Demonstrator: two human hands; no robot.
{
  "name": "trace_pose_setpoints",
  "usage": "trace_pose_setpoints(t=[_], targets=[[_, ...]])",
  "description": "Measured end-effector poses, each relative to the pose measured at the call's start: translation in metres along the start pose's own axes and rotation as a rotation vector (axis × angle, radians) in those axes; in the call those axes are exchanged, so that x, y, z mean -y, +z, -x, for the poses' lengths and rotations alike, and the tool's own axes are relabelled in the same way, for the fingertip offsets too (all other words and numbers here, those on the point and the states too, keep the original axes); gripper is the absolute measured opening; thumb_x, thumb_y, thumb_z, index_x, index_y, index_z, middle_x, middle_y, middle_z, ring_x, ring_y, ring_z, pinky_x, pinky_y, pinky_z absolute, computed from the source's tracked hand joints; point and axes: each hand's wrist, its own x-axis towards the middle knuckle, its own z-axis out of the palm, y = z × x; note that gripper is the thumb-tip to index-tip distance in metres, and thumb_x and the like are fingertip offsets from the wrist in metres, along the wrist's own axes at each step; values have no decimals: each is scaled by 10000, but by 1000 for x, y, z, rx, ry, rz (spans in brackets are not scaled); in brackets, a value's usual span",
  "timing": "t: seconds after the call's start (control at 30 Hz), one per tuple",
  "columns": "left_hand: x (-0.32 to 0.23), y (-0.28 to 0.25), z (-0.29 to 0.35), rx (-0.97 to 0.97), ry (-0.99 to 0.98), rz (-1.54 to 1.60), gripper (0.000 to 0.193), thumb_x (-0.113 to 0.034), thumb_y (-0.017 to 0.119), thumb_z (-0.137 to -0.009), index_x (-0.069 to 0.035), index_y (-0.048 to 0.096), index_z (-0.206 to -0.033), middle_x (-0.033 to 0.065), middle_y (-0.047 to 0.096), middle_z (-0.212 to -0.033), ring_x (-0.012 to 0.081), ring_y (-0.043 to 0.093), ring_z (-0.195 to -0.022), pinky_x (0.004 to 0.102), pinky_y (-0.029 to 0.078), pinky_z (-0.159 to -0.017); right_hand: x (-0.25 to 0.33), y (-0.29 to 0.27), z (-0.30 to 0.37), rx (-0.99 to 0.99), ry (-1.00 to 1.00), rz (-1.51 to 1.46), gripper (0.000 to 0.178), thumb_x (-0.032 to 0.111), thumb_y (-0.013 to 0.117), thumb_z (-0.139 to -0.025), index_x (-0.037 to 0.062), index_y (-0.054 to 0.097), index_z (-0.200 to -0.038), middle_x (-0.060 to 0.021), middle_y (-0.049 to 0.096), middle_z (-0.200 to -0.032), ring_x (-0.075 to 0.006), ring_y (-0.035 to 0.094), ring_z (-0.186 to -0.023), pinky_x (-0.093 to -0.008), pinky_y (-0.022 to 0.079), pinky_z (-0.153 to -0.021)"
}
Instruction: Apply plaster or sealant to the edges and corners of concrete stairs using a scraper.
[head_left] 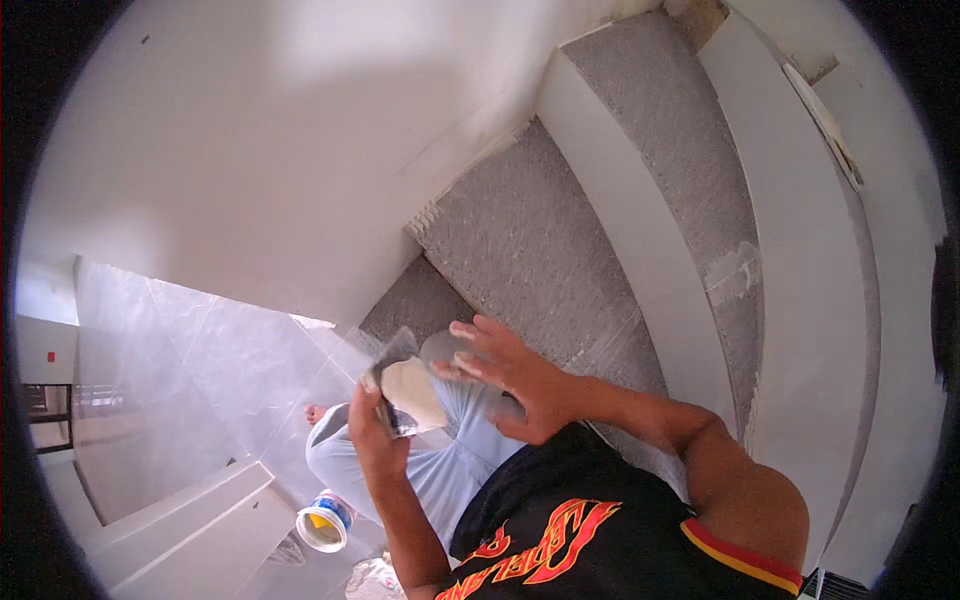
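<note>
Fingers (492, 338) spread, right hand (532, 385) points leftward, left hand (375, 432) gripping pale-coated tool (415, 388)

From 1 head-worn fisheye, I look steeply down over the wearer's black shirt (645, 530), with left hand (376, 430) and right hand (525, 380) close, stairs (535, 235) farther off.

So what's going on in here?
A person is working by the grey steps, knees bent. The left hand grips a cream, flat-looking piece with a grey end; exactly what it is isn't clear. The right hand is just beside it, fingers spread, with pale smudges on the fingertips; can't tell if it holds anything. A white bucket with something yellow inside is off to the left.
</note>
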Motion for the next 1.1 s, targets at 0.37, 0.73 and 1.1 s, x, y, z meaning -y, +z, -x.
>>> trace_pose_setpoints(t=[0.37,0.73,1.1], targets=[[20,14,20,24,459,-828,322,-214,486,-821,-10,505,-1070,91,566,-941,185,566,-844,279,475,-710,2,-4,1,-351,393,-349,811,317,690,-686,40,253,-1310,-189,251,-1340,-318,202,-1269,-413,203,-1027],[-23,1,22,86,151,-160,386,-247,417,-794,-34,462,-1113,93,511,-1012,217,525,-924,335,464,-744,1,-316,28,-1354,211,747,411,220,648,-699,15,493,-1020,-164,516,-962,-325,495,-904,-419,380,-817],[-9,-73,11,-10,124,-75,354,-250,461,-793,-33,508,-1068,85,560,-988,205,567,-874,319,498,-694,-3,-569,304,-1350,1662,1076,578,432,511,-736,0,521,-1120,-188,521,-1145,-355,482,-1074,-454,365,-906]])
